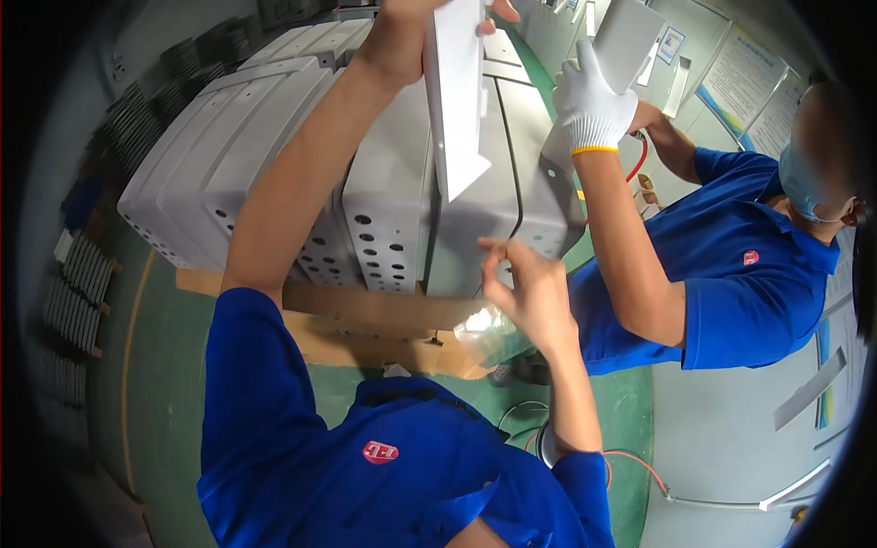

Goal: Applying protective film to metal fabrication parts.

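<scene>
At the top of the view, my left hand point(395, 44) is raised and grips a long white sheet-metal strip point(457, 100). The strip hangs down in front of the stacked housings, with a pointed corner at its lower end; fingertips show past its right edge. My right hand point(534, 297) is lower, bare, its thumb and forefinger bent toward each other. Motion blurs the fingertips, and I cannot make out what is between them. Beneath this hand is a blurred piece of clear plastic point(493, 336); whether it touches the hand is unclear.
Large grey-white metal housings point(388, 183) with round holes stand on a wooden pallet point(365, 342) ahead. At right, a co-worker in a blue shirt point(731, 247) lifts a pale panel point(628, 41) with a white-gloved hand point(589, 105). A red hose point(639, 461) crosses the floor; stacked metal parts point(78, 292) line the left.
</scene>
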Motion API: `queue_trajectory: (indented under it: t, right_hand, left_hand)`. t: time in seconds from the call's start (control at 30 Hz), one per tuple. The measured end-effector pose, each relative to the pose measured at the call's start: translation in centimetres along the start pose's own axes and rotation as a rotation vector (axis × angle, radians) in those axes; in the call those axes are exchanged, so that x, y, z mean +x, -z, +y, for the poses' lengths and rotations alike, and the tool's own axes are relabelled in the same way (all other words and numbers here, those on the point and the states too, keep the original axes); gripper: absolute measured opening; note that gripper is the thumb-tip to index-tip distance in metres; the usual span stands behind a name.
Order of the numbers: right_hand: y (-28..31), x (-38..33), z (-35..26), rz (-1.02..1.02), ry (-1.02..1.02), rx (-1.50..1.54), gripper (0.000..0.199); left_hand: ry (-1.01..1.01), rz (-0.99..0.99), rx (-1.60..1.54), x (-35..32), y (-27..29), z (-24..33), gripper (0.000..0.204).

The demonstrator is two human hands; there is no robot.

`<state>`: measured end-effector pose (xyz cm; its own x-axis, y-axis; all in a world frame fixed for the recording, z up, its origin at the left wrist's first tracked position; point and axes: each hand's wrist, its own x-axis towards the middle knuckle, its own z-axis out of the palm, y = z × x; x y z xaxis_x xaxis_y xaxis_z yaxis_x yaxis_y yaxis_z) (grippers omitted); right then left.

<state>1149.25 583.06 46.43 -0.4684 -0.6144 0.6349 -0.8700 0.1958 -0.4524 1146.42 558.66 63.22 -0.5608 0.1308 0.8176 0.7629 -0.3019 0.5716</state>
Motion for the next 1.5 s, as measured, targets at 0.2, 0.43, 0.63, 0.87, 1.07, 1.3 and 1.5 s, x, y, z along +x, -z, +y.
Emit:
queue_trajectory:
  t: [0.2,0.43,0.63,0.87,1.07,1.3,1.5]
  right_hand:
    - [-0.6,-4.0,0.8,-0.055,-0.361,0.086,0.009]
    - [0.0,-7.1,0.7,0.069,-0.711,0.142,0.006]
    - [0.6,-8.1,0.7,0.124,-0.791,0.155,0.008]
    - [0.2,-8.8,1.2,0.137,-0.837,0.194,0.008]
    - [-0.2,-10.1,1.5,0.157,-0.805,0.242,0.006]
    - [1.0,-11.4,2.5,0.147,-0.739,0.332,0.005]
    - [1.4,-12.2,3.4,0.104,-0.695,0.396,0.005]
  left_hand:
    - [-0.113,0.386,0.087,9.7,12.4,-11.9,0.048]
    - [-0.151,0.654,-0.148,12.1,16.5,-25.1,0.052]
    - [0.002,1.011,-0.277,10.4,14.1,-30.0,0.041]
    - [0.308,1.212,0.287,6.3,16.1,-36.2,0.037]
    - [0.556,0.841,0.302,1.9,19.5,-33.5,0.041]
    - [0.227,0.937,-0.222,-5.7,21.3,-27.3,0.043]
    - [0.026,0.880,-0.419,-8.0,19.9,-22.1,0.047]
